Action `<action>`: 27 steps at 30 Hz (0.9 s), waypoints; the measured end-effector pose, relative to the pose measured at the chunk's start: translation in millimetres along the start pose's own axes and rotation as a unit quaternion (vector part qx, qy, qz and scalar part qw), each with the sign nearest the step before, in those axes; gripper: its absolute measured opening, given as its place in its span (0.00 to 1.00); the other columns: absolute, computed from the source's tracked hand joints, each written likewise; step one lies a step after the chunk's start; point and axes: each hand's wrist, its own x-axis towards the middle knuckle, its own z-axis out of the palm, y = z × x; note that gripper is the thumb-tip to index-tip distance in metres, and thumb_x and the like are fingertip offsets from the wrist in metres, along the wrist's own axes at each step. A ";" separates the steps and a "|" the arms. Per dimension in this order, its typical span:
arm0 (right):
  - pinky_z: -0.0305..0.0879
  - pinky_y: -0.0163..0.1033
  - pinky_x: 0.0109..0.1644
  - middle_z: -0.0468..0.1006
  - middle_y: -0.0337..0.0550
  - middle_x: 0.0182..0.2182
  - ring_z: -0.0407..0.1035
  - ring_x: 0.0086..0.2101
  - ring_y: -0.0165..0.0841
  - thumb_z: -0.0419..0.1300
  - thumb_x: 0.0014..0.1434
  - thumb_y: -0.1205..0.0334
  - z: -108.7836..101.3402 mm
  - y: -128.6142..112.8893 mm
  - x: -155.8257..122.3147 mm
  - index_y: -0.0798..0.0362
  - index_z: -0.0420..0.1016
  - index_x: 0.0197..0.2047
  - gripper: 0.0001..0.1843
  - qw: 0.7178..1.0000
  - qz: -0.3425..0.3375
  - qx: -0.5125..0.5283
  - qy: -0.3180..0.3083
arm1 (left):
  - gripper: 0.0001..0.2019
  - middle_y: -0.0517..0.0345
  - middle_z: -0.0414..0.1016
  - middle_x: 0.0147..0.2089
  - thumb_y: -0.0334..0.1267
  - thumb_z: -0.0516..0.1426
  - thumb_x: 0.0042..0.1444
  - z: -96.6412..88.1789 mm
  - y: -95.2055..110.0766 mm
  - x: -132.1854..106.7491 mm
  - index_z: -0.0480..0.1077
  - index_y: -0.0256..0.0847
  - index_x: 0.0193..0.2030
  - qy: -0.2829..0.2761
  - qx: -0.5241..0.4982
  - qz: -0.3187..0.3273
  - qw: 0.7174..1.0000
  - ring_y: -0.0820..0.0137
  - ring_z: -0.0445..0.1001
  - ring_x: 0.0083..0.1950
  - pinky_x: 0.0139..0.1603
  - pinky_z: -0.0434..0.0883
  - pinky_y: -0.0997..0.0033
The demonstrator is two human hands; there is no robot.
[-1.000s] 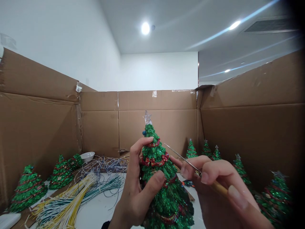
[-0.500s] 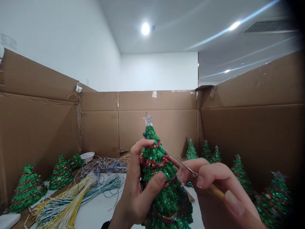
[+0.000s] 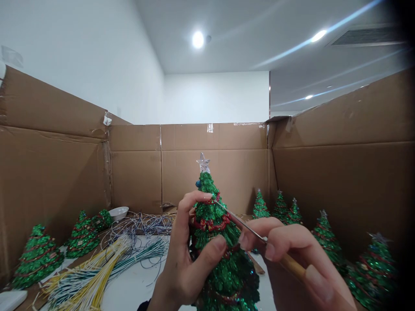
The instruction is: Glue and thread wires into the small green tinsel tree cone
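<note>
A glittery green Christmas tree figurine [image 3: 227, 272] with red garlands and a clear star on top stands upright in the middle. My left hand [image 3: 191, 255] grips it from the left, index finger near the upper garland and thumb on the front. In my right hand [image 3: 295, 255] is a thin metal tool with a wooden handle [image 3: 293, 265], held like a pen. Its slender tip meets the tree at the upper red garland, close to my left index fingertip. The tree's lower left side is hidden behind my left hand.
Bundled yellow, white and green wires [image 3: 94, 272] lie on the left, with tangled thin wires [image 3: 139, 224] behind. A small white bowl [image 3: 119, 213] sits at the back. More tree figurines stand left [image 3: 38, 259] and right [image 3: 326, 233]. Cardboard walls [image 3: 191, 177] enclose the table.
The tool's tip has moved left onto the upper garland, and my right hand has shifted slightly left. The tree has turned a little, so its star faces me more.
</note>
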 end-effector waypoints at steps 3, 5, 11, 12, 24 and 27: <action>0.68 0.51 0.45 0.74 0.45 0.31 0.71 0.37 0.39 0.52 0.60 0.52 -1.3 0.3 0.4 0.49 0.72 0.37 0.13 1.000 -0.010 -0.004 -0.004 | 0.24 0.52 0.66 0.49 0.42 0.58 0.54 -0.5 2.1 -0.2 0.58 0.49 0.57 -0.004 -0.001 0.000 1.000 0.61 0.69 0.43 0.44 0.69 0.56; 0.68 0.49 0.45 0.75 0.45 0.32 0.71 0.37 0.39 0.52 0.60 0.53 -1.2 0.1 0.0 0.49 0.73 0.37 0.12 1.000 -0.011 -0.016 -0.008 | 0.24 0.51 0.66 0.49 0.42 0.58 0.54 -0.7 3.0 0.2 0.58 0.48 0.57 -0.010 0.002 -0.002 1.000 0.61 0.69 0.44 0.46 0.70 0.55; 0.67 0.48 0.46 0.75 0.45 0.32 0.70 0.38 0.38 0.52 0.60 0.54 1.8 -1.0 -3.1 0.50 0.73 0.36 0.11 0.999 0.006 -0.037 0.006 | 0.27 0.51 0.66 0.51 0.42 0.57 0.55 1.6 -0.6 2.0 0.54 0.50 0.61 -0.024 -0.011 -0.007 1.000 0.61 0.70 0.44 0.43 0.71 0.57; 0.67 0.48 0.46 0.75 0.45 0.32 0.70 0.38 0.38 0.53 0.60 0.54 2.2 -1.2 -3.3 0.50 0.73 0.36 0.11 0.999 0.011 -0.037 0.010 | 0.27 0.52 0.66 0.50 0.42 0.57 0.55 2.0 -1.3 2.1 0.53 0.51 0.61 -0.024 -0.015 -0.007 1.000 0.61 0.70 0.44 0.43 0.71 0.57; 0.68 0.50 0.45 0.74 0.44 0.31 0.71 0.37 0.39 0.52 0.60 0.51 -1.0 0.3 -4.5 0.48 0.73 0.35 0.13 0.999 -0.009 -0.046 -0.004 | 0.28 0.52 0.63 0.50 0.38 0.57 0.54 3.8 -3.3 3.1 0.49 0.53 0.60 -0.038 -0.027 0.075 0.996 0.60 0.70 0.46 0.46 0.71 0.52; 0.67 0.51 0.48 0.74 0.42 0.30 0.70 0.36 0.37 0.51 0.61 0.50 -1.5 2.5 -7.6 0.48 0.72 0.34 0.14 0.998 -0.034 -0.053 0.002 | 0.27 0.53 0.61 0.52 0.36 0.57 0.54 6.1 -3.5 6.2 0.50 0.53 0.57 -0.040 -0.004 0.142 0.989 0.61 0.70 0.46 0.44 0.71 0.52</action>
